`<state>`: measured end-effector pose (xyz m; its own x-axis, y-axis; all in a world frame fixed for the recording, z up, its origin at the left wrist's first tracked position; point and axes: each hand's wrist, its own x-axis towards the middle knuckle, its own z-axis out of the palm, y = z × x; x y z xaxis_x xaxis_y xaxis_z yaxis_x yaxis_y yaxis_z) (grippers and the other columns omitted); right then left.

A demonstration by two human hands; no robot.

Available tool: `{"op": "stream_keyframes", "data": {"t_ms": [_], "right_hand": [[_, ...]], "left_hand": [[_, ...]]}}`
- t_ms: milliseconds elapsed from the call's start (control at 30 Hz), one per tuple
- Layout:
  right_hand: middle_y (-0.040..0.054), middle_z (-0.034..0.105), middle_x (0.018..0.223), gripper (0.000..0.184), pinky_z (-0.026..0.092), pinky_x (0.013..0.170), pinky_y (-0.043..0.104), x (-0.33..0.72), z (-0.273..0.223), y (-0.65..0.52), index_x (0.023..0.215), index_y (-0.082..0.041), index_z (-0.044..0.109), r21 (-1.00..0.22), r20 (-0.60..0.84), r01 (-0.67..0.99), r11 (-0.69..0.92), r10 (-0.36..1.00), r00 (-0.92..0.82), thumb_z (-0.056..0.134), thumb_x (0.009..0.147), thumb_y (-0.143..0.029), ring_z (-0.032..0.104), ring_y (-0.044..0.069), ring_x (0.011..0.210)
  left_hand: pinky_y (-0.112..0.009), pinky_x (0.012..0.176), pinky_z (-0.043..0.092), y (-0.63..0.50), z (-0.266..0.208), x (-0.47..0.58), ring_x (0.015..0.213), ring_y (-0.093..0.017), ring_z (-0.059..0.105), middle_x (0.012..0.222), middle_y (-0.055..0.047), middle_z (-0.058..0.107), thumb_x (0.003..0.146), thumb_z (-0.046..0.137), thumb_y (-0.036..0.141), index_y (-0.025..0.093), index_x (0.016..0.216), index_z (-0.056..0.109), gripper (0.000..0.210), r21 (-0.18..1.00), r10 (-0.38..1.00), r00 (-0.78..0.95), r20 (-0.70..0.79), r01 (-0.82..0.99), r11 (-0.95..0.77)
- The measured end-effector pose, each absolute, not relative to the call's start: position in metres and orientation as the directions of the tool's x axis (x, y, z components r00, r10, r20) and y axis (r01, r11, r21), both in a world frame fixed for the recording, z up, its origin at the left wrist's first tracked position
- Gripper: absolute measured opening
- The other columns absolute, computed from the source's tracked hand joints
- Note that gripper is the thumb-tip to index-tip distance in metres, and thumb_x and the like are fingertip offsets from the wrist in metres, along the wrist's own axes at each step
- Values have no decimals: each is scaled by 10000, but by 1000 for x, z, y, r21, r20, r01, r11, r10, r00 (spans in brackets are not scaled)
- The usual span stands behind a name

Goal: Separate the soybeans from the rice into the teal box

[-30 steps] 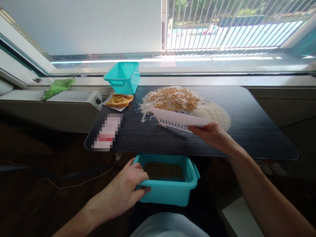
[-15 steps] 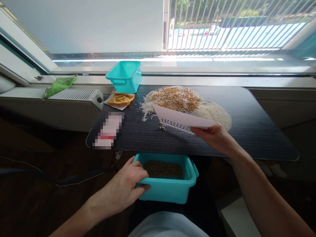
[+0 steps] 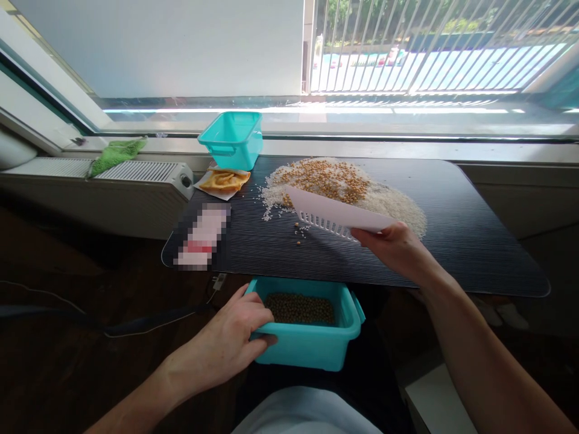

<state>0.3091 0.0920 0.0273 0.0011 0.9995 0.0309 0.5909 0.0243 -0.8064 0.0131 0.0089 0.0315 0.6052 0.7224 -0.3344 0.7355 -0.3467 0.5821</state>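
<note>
My left hand (image 3: 235, 328) grips the near left corner of a turquoise plastic bin (image 3: 307, 346), thumb outside and fingers over the rim. The bin sits below the table's front edge and has a layer of small brownish round grains (image 3: 298, 307), like dried peas, inside. My right hand (image 3: 393, 244) pinches one end of a thin white slotted sheet (image 3: 337, 208), tilted just above the table. Behind the sheet spreads a heap of white rice (image 3: 393, 205) mixed with yellow dried peas (image 3: 332, 178). A few loose peas and rice grains lie below the sheet's slotted edge.
An empty-looking turquoise bin (image 3: 235, 141) stands at the table's back left. Before it lies a yellow folded item on white paper (image 3: 224, 181), then a blurred-out flat object (image 3: 203, 235). A green cloth (image 3: 118, 157) hangs on the radiator (image 3: 149, 175). The dark table (image 3: 474, 241) has rounded corners.
The white sheet has risen slightly, and a pea and some rice grains now show on the table beneath its slotted edge. My left hand keeps its grip on the bin.
</note>
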Motion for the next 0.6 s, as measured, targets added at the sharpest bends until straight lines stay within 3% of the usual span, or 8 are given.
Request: {"op": "stream_keyframes", "data": {"t_ms": [300,467,600], "right_hand": [[-17,651,590,248,420,490,243,297,25,108,783,-174,752,-761,35,642,91,994,-100,616,762,-380,611,191,595],[-1,698,749,293,442,534,230,298,23,105,888,-184,733,-769,27,613,181,967,-252,590,808,-427,612,175,658],[18,666,720,340,428,494,228,304,34,88,838,-182,716,-771,-16,614,172,957,-288,565,833,-486,581,161,608]], "left_hand": [[-370,971,427,10,36,16,895,-176,560,794,0,597,808,603,108,178,652,550,179,572,743,579,-336,752,-328],[-385,1021,400,10,38,17,920,-182,572,815,3,629,809,606,102,185,669,572,166,586,740,587,-329,741,-327],[-377,1024,391,10,38,17,919,-184,573,807,2,630,821,615,116,188,678,582,163,595,735,594,-327,734,-328]]}}
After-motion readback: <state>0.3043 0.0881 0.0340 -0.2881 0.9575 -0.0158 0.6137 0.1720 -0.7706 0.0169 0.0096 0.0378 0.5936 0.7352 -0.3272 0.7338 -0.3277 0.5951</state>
